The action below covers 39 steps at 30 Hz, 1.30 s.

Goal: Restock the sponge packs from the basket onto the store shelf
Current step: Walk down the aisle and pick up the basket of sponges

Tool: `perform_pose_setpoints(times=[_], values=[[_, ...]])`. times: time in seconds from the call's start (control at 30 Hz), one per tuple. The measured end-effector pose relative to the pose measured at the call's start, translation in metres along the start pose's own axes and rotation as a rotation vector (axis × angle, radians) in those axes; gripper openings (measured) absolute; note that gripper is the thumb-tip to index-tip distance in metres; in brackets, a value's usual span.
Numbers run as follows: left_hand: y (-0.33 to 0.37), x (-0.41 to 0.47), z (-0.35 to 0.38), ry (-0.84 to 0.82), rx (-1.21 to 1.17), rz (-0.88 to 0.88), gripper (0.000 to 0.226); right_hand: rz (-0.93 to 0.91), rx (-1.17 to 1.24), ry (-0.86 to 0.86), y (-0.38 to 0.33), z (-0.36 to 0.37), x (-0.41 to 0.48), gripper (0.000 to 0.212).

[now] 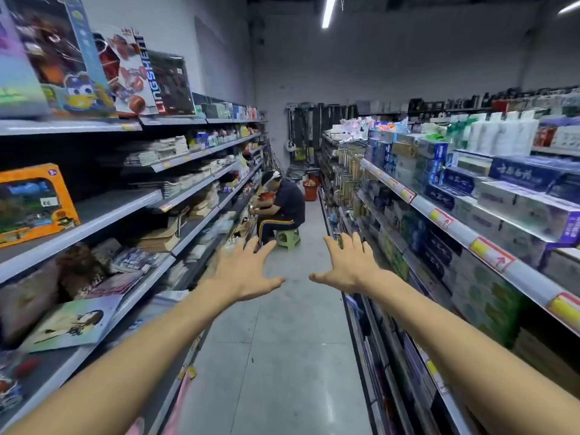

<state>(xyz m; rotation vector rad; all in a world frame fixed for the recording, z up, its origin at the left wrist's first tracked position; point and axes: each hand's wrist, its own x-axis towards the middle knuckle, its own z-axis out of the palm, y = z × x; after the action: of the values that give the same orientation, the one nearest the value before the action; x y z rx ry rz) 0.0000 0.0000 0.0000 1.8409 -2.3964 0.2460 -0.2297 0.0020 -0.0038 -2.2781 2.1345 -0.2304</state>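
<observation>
Grey blurry shelves (119, 211) flanking both spread hands (243, 277) (348, 271)

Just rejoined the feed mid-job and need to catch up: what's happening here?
The person stands in a store aisle with both arms stretched forward. The left hand and right hand are open, fingers spread, holding nothing. Stocked shelves run along both sides. I can't make out any sponge packs or the basket. Farther down the aisle, another person sits on a green stool at the shelves on the left.
</observation>
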Motion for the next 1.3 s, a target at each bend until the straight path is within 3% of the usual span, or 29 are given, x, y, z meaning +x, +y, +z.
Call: perform_pose_setpoints(times=[0.37,0.8,1.3], values=[[-0.063,0.219,0.085,-0.006,-0.039,0.039,0.090,0.009,-0.044,-0.051,0.025,0.042,0.220,0.108],[-0.146,0.494,0.135,-0.047,-0.008,0.053,0.096,0.021,-0.049,-0.067,0.033,0.066,0.498,0.108],[-0.134,0.851,0.206,-0.075,0.009,0.022,0.093,0.028,-0.005,-0.068,0.161,0.092,0.848,0.112]])
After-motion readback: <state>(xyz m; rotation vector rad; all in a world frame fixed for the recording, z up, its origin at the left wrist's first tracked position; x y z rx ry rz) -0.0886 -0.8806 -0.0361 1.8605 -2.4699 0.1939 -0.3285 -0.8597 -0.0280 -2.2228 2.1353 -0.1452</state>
